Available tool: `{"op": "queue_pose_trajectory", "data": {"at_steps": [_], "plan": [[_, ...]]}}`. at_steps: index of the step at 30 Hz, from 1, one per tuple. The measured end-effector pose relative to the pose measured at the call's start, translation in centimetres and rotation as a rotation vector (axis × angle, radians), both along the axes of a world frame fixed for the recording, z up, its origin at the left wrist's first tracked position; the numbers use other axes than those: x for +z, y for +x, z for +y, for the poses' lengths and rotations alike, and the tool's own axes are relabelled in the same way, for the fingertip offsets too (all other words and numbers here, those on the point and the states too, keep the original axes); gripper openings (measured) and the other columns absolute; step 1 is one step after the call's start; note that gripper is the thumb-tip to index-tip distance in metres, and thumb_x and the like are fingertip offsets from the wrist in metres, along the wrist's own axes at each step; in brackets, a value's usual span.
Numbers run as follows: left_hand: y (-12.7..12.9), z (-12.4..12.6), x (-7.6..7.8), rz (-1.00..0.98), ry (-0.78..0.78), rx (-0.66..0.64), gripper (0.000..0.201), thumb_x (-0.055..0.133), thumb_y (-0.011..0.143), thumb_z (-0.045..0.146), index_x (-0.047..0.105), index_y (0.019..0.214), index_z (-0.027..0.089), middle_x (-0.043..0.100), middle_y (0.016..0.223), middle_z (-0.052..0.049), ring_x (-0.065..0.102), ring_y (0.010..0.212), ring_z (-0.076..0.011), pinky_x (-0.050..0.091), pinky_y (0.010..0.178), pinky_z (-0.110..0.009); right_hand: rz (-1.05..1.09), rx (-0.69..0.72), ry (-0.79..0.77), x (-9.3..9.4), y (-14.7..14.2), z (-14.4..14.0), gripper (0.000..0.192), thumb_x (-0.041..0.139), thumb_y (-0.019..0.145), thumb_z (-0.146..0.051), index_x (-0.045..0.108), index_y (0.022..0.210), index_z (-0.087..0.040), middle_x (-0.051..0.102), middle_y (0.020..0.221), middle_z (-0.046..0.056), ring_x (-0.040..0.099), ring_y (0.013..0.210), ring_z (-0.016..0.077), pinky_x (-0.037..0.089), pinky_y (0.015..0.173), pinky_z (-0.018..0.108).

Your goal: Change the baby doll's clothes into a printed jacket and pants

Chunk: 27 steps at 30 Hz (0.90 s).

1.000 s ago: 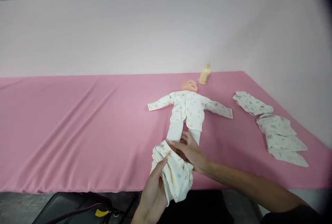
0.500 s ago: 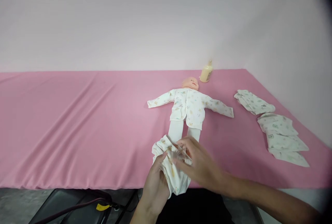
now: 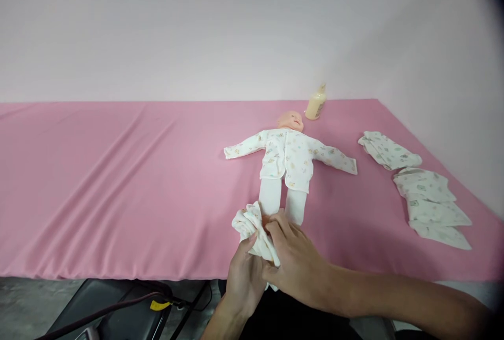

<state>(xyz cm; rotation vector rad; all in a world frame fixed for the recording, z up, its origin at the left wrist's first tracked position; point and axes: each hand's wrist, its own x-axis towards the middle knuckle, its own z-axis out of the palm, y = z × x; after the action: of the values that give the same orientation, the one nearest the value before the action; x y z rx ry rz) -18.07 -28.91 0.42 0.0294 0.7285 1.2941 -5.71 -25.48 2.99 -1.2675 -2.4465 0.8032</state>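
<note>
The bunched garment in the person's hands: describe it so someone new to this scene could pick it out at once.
Start at the pink table cover and find the doll lying on its back right of centre. At the doll's feet, by the near edge, a gathered white printed garment sits gripped between the left hand and right hand. Unlike the folded clothes lying flat at far right, it is crumpled and held.

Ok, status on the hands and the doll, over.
Both hands, left and right, grip bunched pants at doll's feet. Doll flat on pink cloth, legs bare. Folded clothes off right, bottle behind head; neither in the way.
</note>
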Motion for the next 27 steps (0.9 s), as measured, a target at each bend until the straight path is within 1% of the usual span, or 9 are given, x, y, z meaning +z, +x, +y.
{"op": "queue_pose_trajectory", "data": {"at_steps": [4, 7, 10, 13, 16, 18, 21, 24, 27], "plan": [[0.2, -0.2, -0.5, 0.027, 0.018, -0.035, 0.059, 0.067, 0.085, 0.03, 0.052, 0.141, 0.02, 0.069, 0.118, -0.008, 0.063, 0.115, -0.026, 0.045, 0.106, -0.037, -0.128, 0.063, 0.102, 0.0, -0.2, -0.5, 0.036, 0.049, 0.077, -0.01, 0.057, 0.112, -0.014, 0.054, 0.115, 0.011, 0.054, 0.105, 0.0269, 0.049, 0.093, 0.047], [0.3, -0.2, -0.3, 0.041, 0.02, -0.025, 0.065, 0.067, 0.086, 0.029, 0.045, 0.147, 0.025, 0.067, 0.123, -0.006, 0.061, 0.12, -0.0248, 0.042, 0.109, -0.037, -0.142, 0.066, 0.205, -0.8, -0.4, -0.7, 0.045, 0.048, 0.078, -0.01, 0.054, 0.123, -0.012, 0.054, 0.127, 0.014, 0.056, 0.108, 0.028, 0.053, 0.085, 0.042], [0.5, -0.2, -0.1, 0.058, 0.031, 0.015, 0.069, 0.067, 0.087, 0.03, 0.04, 0.151, 0.028, 0.065, 0.128, -0.005, 0.059, 0.123, -0.024, 0.04, 0.112, -0.037, -0.112, 0.056, 0.283, -1.7, -0.5, -1.0, 0.039, 0.045, 0.081, -0.009, 0.056, 0.118, -0.013, 0.054, 0.132, 0.015, 0.057, 0.11, 0.0271, 0.054, 0.082, 0.04], [0.6, -0.2, -0.1, 0.086, 0.039, 0.042, 0.071, 0.066, 0.088, 0.029, 0.036, 0.152, 0.03, 0.063, 0.132, -0.005, 0.057, 0.126, -0.0234, 0.038, 0.114, -0.037, -0.088, 0.051, 0.221, -1.8, -0.4, -1.1, 0.032, 0.044, 0.081, -0.01, 0.058, 0.11, -0.016, 0.054, 0.133, 0.014, 0.058, 0.109, 0.0253, 0.055, 0.08, 0.038], [0.5, -0.2, -0.5, 0.099, 0.06, 0.037, 0.071, 0.064, 0.09, 0.031, 0.034, 0.153, 0.03, 0.062, 0.134, -0.005, 0.056, 0.127, -0.0229, 0.035, 0.116, -0.037, -0.032, 0.037, 0.115, -0.7, -0.3, -1.0, 0.039, 0.048, 0.08, -0.013, 0.053, 0.119, -0.016, 0.048, 0.139, 0.013, 0.05, 0.123, 0.0265, 0.054, 0.089, 0.04], [0.4, -0.3, -0.8, 0.103, 0.071, 0.013, 0.07, 0.064, 0.091, 0.033, 0.034, 0.154, 0.029, 0.061, 0.136, -0.005, 0.055, 0.129, -0.023, 0.034, 0.117, -0.036, -0.01, 0.041, 0.037, 0.2, -0.3, -0.8, 0.042, 0.049, 0.082, -0.016, 0.05, 0.124, -0.016, 0.047, 0.139, 0.011, 0.049, 0.125, 0.0258, 0.052, 0.092, 0.04], [0.1, -0.5, -1.0, 0.113, 0.088, -0.028, 0.07, 0.064, 0.091, 0.035, 0.033, 0.154, 0.029, 0.059, 0.139, -0.006, 0.052, 0.133, -0.0232, 0.033, 0.118, -0.036, -0.028, 0.042, -0.037, 1.1, -0.5, -0.5, 0.039, 0.049, 0.081, -0.017, 0.053, 0.12, -0.017, 0.047, 0.134, 0.01, 0.053, 0.116, 0.025, 0.053, 0.088, 0.041], [-0.1, -0.5, -0.8, 0.135, 0.1, -0.052, 0.071, 0.064, 0.091, 0.035, 0.032, 0.154, 0.033, 0.054, 0.144, -0.003, 0.047, 0.137, -0.0226, 0.032, 0.119, -0.035, -0.049, 0.043, -0.075, 1.5, -0.7, -0.3, 0.035, 0.049, 0.078, -0.016, 0.056, 0.112, -0.017, 0.048, 0.128, 0.009, 0.055, 0.107, 0.0235, 0.052, 0.084, 0.041], [-0.2, -0.4, -0.8, 0.161, 0.103, -0.079, 0.073, 0.067, 0.089, 0.034, 0.033, 0.154, 0.035, 0.053, 0.146, -0.002, 0.043, 0.14, -0.0222, 0.031, 0.119, -0.034, -0.042, 0.071, -0.121, 1.8, -0.7, -0.1, 0.03, 0.049, 0.079, -0.016, 0.056, 0.108, -0.018, 0.048, 0.125, 0.008, 0.055, 0.104, 0.0219, 0.051, 0.082, 0.038]]}}
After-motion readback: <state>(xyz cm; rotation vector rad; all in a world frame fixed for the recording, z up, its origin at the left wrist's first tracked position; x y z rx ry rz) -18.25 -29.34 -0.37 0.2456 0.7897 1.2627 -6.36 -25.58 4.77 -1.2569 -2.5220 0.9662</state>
